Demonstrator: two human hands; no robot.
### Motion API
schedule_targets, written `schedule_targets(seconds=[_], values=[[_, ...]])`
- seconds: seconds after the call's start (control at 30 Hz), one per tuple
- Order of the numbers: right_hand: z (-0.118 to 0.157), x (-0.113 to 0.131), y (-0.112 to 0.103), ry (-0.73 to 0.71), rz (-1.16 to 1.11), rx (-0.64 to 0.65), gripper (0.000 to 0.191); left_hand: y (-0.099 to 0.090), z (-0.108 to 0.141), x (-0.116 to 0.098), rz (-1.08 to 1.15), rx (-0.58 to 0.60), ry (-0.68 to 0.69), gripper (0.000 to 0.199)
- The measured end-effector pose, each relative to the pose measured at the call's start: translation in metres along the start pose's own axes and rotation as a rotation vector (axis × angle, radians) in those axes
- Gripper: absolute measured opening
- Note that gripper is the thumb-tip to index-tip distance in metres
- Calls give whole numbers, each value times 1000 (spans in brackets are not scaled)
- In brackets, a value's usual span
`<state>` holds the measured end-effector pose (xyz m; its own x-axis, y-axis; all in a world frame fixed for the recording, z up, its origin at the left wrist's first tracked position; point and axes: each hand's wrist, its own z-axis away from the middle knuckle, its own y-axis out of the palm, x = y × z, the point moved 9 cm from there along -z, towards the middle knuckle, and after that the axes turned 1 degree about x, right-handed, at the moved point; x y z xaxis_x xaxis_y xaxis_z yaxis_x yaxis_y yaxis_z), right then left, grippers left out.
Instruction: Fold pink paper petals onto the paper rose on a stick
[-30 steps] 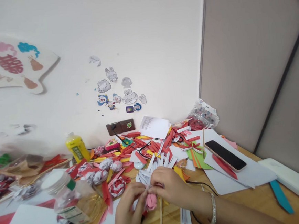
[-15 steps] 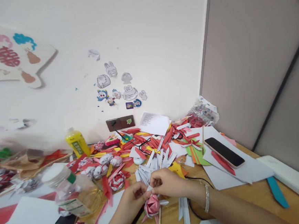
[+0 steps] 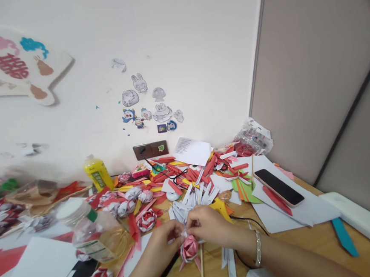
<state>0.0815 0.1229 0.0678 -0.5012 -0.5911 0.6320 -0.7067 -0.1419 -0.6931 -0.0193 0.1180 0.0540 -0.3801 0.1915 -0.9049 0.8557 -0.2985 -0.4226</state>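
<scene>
A pink-and-white folded paper flower (image 3: pixel 190 248) is pinched between my two hands low in the middle of the view. My left hand (image 3: pixel 169 237) grips its upper left side, thumb and fingers together. From the right, my right hand (image 3: pixel 204 226) presses its fingertips against the flower's top edge. Exactly what the fingertips pinch is partly hidden. A thin wooden stick (image 3: pixel 202 269) lies just right of the flower, pointing toward me. Behind my hands spreads a fan of white folded paper strips (image 3: pixel 190 202).
Red, white and yellow paper pieces (image 3: pixel 171 173) cover the table's back. At left stand a clear jar (image 3: pixel 96 235) and a yellow bottle (image 3: pixel 98 173), near several paper flowers (image 3: pixel 146 219). A phone (image 3: pixel 279 186) lies on white sheets at right, by a yellow glue gun (image 3: pixel 222 210) with a black cord.
The view has shifted slightly. Both hands stay at the flower, with fingertips moved a little along its top edge.
</scene>
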Motion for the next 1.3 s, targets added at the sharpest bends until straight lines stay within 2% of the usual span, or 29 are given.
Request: schedule_targets(seconds=[0.1,0.17,0.37,0.53,0.73,0.9,1.1,1.3], values=[[0,6,1,-70,11,27,15,-1,1,2,33,-26,-22,7],[-1,9,-1,-96,7,35,16,1,0,5,109,3,-48,8],[-4,11,-11,-88,-12,-11,9,5,0,13,424,107,-131,27],[-2,14,-10,-118,5,-17,6,10,0,17,485,104,-120,31],[2,35,-5,-292,82,53,10,8,-9,25,430,51,-67,40],[8,52,-3,-437,137,122,13,0,-12,27,390,-40,-34,36],[2,39,-11,-276,77,13,15,-12,-10,24,367,-162,8,33],[7,53,-11,-302,79,14,22,-17,-8,22,371,-252,20,31]])
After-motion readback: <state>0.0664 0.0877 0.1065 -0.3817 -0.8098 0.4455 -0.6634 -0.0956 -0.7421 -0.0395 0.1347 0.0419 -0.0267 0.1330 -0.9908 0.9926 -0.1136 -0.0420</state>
